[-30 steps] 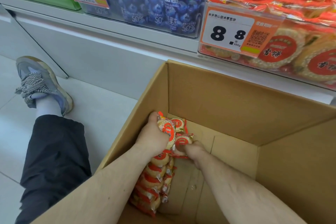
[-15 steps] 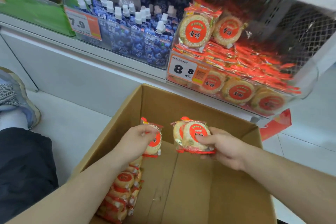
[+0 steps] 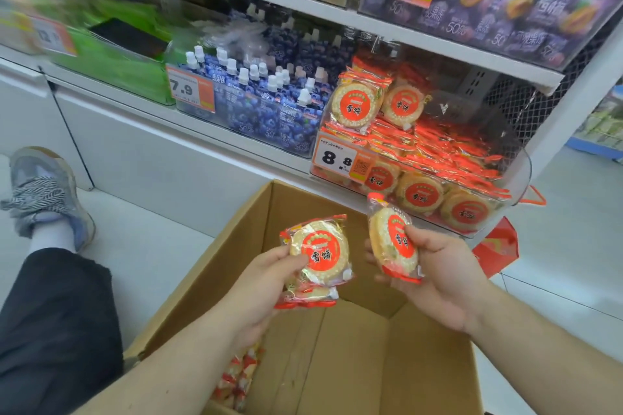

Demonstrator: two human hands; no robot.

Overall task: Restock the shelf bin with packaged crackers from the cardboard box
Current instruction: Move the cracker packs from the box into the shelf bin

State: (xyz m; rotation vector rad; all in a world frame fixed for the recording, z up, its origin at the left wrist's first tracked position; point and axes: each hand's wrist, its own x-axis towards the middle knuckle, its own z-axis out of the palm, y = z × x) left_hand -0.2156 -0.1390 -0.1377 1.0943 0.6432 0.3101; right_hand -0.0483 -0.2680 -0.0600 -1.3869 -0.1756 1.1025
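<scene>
Over the cardboard box, the left hand grips perhaps two stacked cracker packets; the right hand grasps another cracker packet below the shelf bin.

both bare forearms reach forward, raised side by side. the left hand pinches a cracker packet, thumb on its face; the right hand grips another, fingers curled behind.
</scene>
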